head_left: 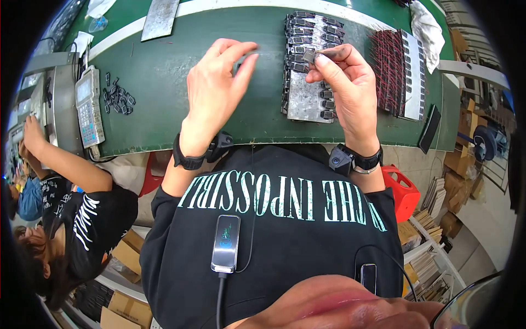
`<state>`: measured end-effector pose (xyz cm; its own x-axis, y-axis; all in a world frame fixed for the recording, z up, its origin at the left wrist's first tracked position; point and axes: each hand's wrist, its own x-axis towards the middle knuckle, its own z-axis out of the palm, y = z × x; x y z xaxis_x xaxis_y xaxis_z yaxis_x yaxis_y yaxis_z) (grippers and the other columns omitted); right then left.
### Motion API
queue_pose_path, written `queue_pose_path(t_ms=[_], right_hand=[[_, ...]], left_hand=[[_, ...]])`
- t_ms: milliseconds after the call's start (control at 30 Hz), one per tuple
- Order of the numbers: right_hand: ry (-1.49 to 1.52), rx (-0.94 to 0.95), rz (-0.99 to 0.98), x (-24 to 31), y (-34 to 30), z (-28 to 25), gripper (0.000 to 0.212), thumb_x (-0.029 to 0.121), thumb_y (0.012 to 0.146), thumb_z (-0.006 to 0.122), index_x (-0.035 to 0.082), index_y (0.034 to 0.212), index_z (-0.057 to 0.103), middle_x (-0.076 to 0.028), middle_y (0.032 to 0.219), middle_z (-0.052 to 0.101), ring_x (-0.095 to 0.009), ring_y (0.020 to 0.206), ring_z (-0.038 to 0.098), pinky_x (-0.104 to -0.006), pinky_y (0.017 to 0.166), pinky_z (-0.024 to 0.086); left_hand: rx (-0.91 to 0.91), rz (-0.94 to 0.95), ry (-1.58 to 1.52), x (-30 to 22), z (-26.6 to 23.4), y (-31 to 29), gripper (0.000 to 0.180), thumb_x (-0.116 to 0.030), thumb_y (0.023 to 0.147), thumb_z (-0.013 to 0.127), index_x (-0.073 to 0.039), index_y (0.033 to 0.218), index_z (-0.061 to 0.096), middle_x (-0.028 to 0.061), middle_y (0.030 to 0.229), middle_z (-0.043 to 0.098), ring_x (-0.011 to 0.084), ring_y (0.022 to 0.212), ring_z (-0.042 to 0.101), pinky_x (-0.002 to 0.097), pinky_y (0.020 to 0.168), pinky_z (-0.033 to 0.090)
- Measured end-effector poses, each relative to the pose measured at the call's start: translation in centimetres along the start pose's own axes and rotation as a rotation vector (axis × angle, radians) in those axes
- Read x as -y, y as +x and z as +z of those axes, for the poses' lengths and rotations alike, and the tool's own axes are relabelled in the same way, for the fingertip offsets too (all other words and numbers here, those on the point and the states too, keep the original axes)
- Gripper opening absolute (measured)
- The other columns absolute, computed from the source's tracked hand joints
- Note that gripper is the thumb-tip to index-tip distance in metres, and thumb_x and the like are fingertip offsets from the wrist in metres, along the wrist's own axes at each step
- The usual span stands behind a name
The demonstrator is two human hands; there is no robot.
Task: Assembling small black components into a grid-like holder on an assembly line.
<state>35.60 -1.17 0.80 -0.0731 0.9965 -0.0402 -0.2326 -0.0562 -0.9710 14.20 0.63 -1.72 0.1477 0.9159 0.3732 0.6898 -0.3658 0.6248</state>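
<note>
My right hand [350, 82] pinches a small black rectangular part [308, 56] between thumb and forefinger. It is over the right side of a grey metal plate [307, 96], which carries rows of similar black parts along both long edges. To the left, my left hand [216, 82] hovers above the green table with thumb and forefinger apart. A tiny dark spot shows behind its fingers; I cannot make out what it is. A loose pile of small black parts [118, 98] lies farther left on the table.
A grey keypad device [87, 107] stands at the table's left edge. At the right are a bundle of red and black wires [386, 71] beside a pale strip, a white cloth [427, 33] and a flat black object [430, 129]. Another metal plate [160, 19] lies far left. A co-worker [82, 219] sits left.
</note>
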Motion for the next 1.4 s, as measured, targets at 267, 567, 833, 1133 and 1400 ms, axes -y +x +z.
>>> queue_pose_path(t_ms=[267,567,833,1133,1400], right_hand=[[-0.036,-0.042,-0.03,-0.2,-0.3,1.1,0.011,0.007,0.092,0.065,-0.001,0.097,0.059,-0.008,0.09,0.065,-0.013,0.077,0.065,-0.0247,0.075,0.052],[-0.03,-0.076,-0.074,-0.7,-1.3,2.5,0.01,0.001,0.09,0.066,0.0,0.097,0.058,-0.006,0.091,0.064,-0.009,0.082,0.064,-0.0229,0.079,0.052],[-0.61,-0.059,-0.37,-1.6,-1.3,2.1,0.012,0.0,0.09,0.066,-0.001,0.098,0.057,-0.005,0.096,0.064,-0.007,0.087,0.061,-0.0203,0.079,0.049],[0.012,0.004,0.097,-1.1,-0.6,1.6,0.01,0.004,0.091,0.065,0.001,0.098,0.058,-0.005,0.093,0.064,-0.008,0.082,0.062,-0.023,0.078,0.051],[0.084,0.083,0.194,-1.1,-0.1,1.0,0.009,0.008,0.093,0.064,0.002,0.098,0.058,-0.004,0.088,0.064,-0.009,0.079,0.062,-0.0227,0.076,0.051]], left_hand=[[0.019,0.015,-0.276,-4.6,-0.6,0.5,0.01,-0.008,0.081,0.072,-0.007,0.092,0.072,0.004,0.079,0.066,0.0165,0.06,0.063,0.0281,0.053,0.049],[-0.18,0.101,-0.224,-4.2,1.2,-0.2,0.009,-0.008,0.077,0.073,-0.006,0.08,0.064,0.0032,0.073,0.062,0.017,0.055,0.059,0.0291,0.05,0.049],[-0.238,0.16,-0.094,-3.3,2.2,-0.6,0.014,-0.004,0.07,0.071,-0.009,0.076,0.06,0.0024,0.071,0.058,0.019,0.054,0.058,0.0295,0.047,0.047],[-0.292,0.268,-0.13,-2.5,2.7,-0.5,0.015,-0.001,0.068,0.069,-0.009,0.077,0.061,0.0019,0.074,0.058,0.0185,0.055,0.057,0.0292,0.047,0.047],[-0.252,0.165,-0.33,-2.8,2.7,-0.2,0.014,0.001,0.069,0.068,-0.008,0.078,0.062,0.0005,0.075,0.059,0.0126,0.049,0.053,0.0268,0.045,0.045]])
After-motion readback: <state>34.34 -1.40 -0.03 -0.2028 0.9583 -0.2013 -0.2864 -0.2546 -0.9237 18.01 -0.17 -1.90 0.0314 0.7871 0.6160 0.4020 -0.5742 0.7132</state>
